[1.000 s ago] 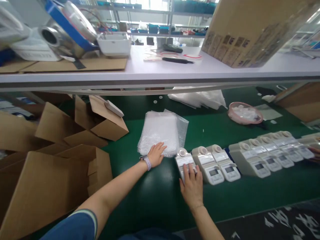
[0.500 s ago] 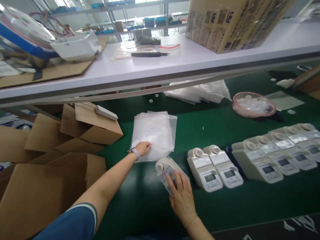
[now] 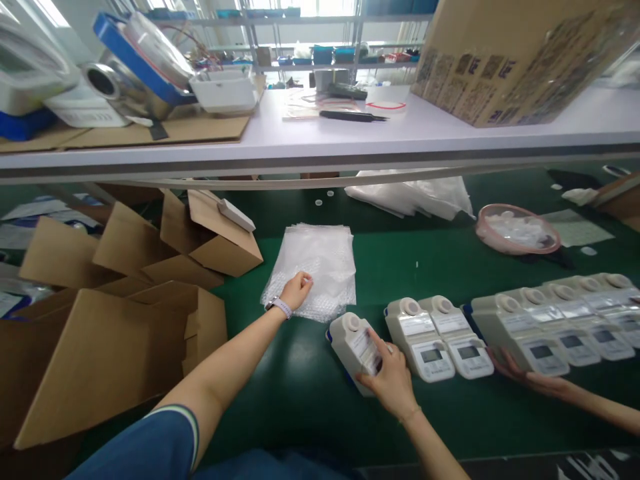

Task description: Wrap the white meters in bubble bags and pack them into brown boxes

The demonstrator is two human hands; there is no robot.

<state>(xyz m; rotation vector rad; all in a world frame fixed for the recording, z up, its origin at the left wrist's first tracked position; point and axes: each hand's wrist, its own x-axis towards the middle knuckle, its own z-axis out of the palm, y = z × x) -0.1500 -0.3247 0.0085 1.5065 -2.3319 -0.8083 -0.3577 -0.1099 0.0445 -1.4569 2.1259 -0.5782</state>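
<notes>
My left hand (image 3: 297,291) is over a stack of clear bubble-wrap bags (image 3: 320,250). Its fingers are curled in a pinch at the top bag, though the fingertips are partly hidden. My right hand (image 3: 393,380) is wrapped around a white device (image 3: 345,333) with a round knob on top and a label, its thumb and fingers across the front. The device stands tilted near the bags' lower right corner. Close to its right are two similar devices (image 3: 420,340) with small grey screens, side by side.
A co-worker's hands (image 3: 530,380) touch a row of several more such devices (image 3: 555,340) at right. Open cardboard boxes (image 3: 115,353) stand at left. A pink bowl (image 3: 483,230) holds clear plastic pieces. Above runs a white shelf (image 3: 280,147) with tweezers (image 3: 350,116) and a carton (image 3: 490,73).
The view has shifted. My right hand has changed its hold on the device, which is now more upright. The bags look more evenly stacked. A co-worker's hands have appeared at the right row.
</notes>
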